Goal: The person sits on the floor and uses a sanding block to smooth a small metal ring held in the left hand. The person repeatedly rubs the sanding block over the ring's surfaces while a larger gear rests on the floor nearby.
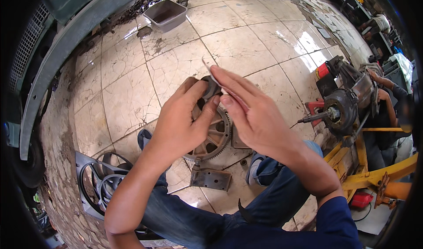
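Two hands meet at the middle of the frame over a toothed flywheel [214,134] lying flat on the tiled floor [246,46].

At the far left edge a dark vehicle body [57,37] curves down the frame, with a tyre [28,165] below it. In the lower left a black fan shroud [99,180] lies on the rough paving. At the top, left of centre, a grey plastic tub [166,14] sits on the tiles.

The left hand [178,125] comes up from the lower left; its thumb and fingers are pressed around a small dark round part [210,89], held just above the flywheel's upper rim. How the hidden fingers sit behind the part cannot be told. Below the flywheel a rusty metal bracket [210,178] lies on the floor between the person's blue-trousered legs [185,218].

The right hand [253,112] comes in from the lower right, fingers straight and close together, pinching a thin pale strip [210,74] whose tip sticks out toward the upper left. The strip lies against the top of the round part, and the two thumbs nearly touch.

Right of centre a greasy motor unit [343,108] with a shaft pointing left rests on a yellow stand [374,174]. At the right edge another person's hands [379,83] work on top of that unit.
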Available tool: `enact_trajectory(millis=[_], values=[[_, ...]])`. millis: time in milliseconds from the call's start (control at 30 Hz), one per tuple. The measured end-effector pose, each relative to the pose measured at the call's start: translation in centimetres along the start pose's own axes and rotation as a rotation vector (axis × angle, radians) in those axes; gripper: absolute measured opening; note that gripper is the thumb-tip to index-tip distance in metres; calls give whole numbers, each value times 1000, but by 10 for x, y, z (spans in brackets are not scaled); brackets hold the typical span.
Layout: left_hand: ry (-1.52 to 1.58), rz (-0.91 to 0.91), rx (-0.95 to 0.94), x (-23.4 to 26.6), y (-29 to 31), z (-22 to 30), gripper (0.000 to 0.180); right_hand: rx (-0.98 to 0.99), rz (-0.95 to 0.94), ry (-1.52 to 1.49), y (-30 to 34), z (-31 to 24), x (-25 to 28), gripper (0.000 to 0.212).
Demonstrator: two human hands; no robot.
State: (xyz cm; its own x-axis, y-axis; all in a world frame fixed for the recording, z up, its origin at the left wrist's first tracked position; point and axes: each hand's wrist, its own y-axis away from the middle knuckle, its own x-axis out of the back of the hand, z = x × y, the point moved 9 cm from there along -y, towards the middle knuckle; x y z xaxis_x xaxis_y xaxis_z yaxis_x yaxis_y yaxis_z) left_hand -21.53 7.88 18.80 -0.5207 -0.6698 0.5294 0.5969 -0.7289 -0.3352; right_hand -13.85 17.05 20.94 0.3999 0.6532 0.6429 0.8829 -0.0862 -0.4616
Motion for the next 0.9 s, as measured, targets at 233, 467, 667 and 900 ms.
enact_trajectory(millis=[233, 467, 667, 900], values=[[-268, 10, 55, -3, 5, -5, 26, -160, -22, -119, 2, 15, -22, 42], [-388, -35, 66, -14, 5, -22, 30, -225, -65, -117, 0, 24, -30, 43], [-256, -44, 164, -13, 2, -27, 32, -228, -50, -157, -4, 23, -26, 42], [-223, -96, 45, -36, 11, 3, 31, -222, -21, -246, -5, 31, -15, 38]])
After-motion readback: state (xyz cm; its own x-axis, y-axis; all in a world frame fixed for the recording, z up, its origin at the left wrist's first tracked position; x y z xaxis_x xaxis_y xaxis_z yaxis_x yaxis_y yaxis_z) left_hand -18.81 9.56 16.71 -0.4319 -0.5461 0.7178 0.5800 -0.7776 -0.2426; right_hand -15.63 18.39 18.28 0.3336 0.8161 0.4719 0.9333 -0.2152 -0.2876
